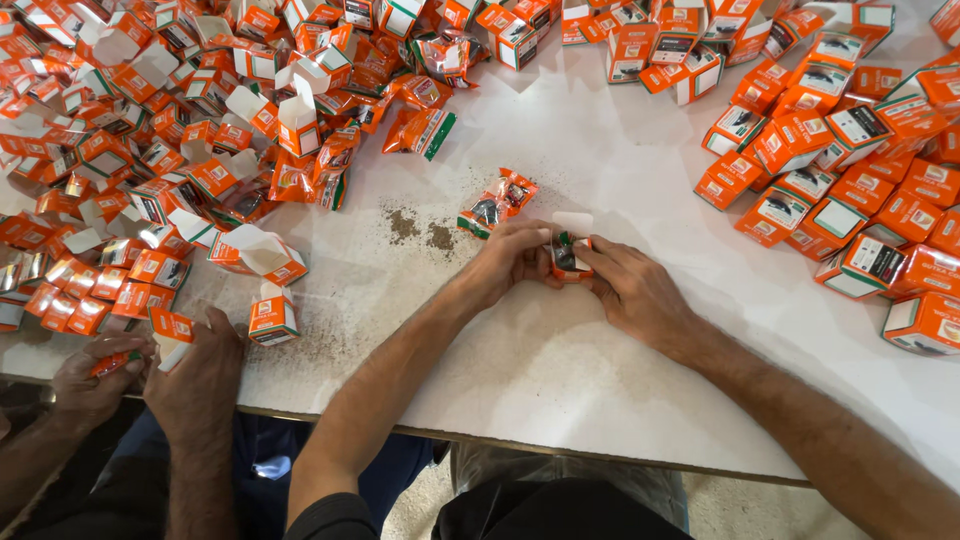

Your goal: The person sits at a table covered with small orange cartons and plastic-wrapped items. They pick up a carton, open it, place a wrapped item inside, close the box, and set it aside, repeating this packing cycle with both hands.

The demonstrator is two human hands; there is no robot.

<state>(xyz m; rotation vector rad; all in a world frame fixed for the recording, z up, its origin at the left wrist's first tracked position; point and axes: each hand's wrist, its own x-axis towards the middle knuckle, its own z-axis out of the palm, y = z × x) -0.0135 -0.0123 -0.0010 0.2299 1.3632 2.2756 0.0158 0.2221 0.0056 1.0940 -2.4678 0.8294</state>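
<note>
Orange carton (570, 256), small and open-topped, sits dead centre on the white worktop (600, 380). Left hand (510, 262) and right hand (632, 290) fingers pinch it from both sides, a dark glossy pouch poking out. Risk: thin card flap could crease if squeezed. Spare crinkly pouch (497, 203) at 11 o'clock; co-worker's hands (150, 375) at 8.

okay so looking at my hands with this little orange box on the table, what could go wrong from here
1. Both hands, left hand and right hand, pinch one small orange box with its flap open; the contents could perhaps slip out or the flap crease.
2. Dark crumbs lie on the white table close by and may get onto the box or the loose sachet.
3. A co-worker's hands work close on the left; elbows might bump.
</note>
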